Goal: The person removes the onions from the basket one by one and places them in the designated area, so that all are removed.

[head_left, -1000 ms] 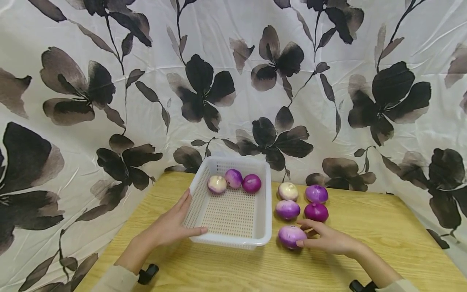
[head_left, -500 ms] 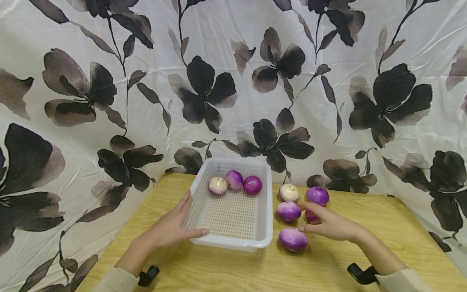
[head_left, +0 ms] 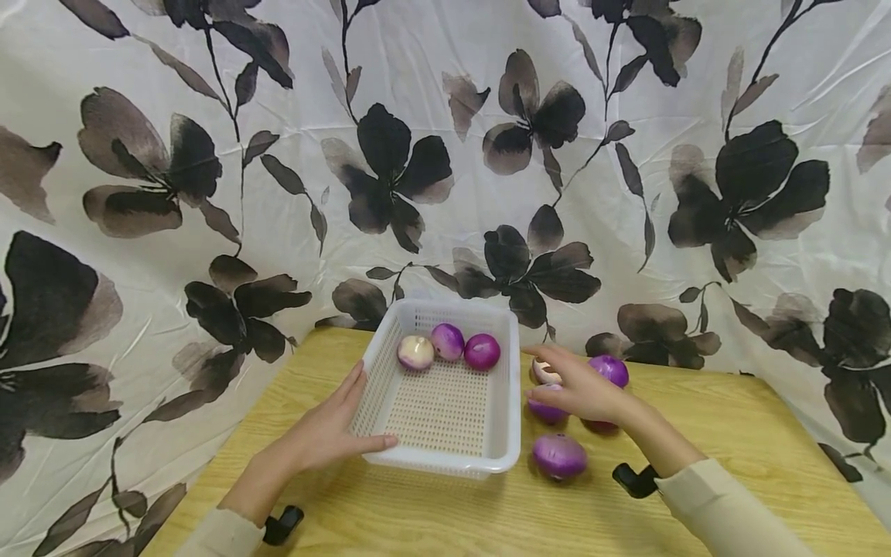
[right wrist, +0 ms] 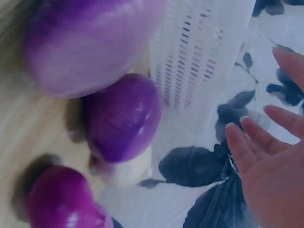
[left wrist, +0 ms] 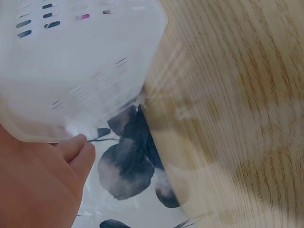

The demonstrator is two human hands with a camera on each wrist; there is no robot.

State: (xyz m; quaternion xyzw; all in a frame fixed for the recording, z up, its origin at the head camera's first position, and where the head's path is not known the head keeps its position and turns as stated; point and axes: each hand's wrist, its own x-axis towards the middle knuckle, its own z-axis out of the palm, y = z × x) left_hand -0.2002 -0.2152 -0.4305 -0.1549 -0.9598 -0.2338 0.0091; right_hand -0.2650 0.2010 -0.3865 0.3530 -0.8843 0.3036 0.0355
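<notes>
A white perforated plastic basket point(head_left: 503, 433) holds three onions, one pale and purple point(head_left: 415, 353) and two more purple point(head_left: 447, 341), point(head_left: 482, 352). My left hand point(head_left: 322, 433) holds its front left corner, thumb at the front rim and fingers along the side. My right hand point(head_left: 585, 387), fingers spread and holding nothing, hovers above the onions right of the basket. Under it, a pale onion point(head_left: 543, 373), a purple one point(head_left: 547, 410) and a dark magenta one point(head_left: 602, 426) are partly hidden. Nearer the front lies a light purple onion point(head_left: 560, 456).
Behind the right hand sits another purple onion point(head_left: 609, 370). Everything stands on a wood-grain table point(head_left: 724, 433). A white cloth with dark flowers point(head_left: 431, 209) hangs along the table's back edge.
My right hand has left the front onion and moved back and to the left, over the rear onions. The left hand and the basket stay in place.
</notes>
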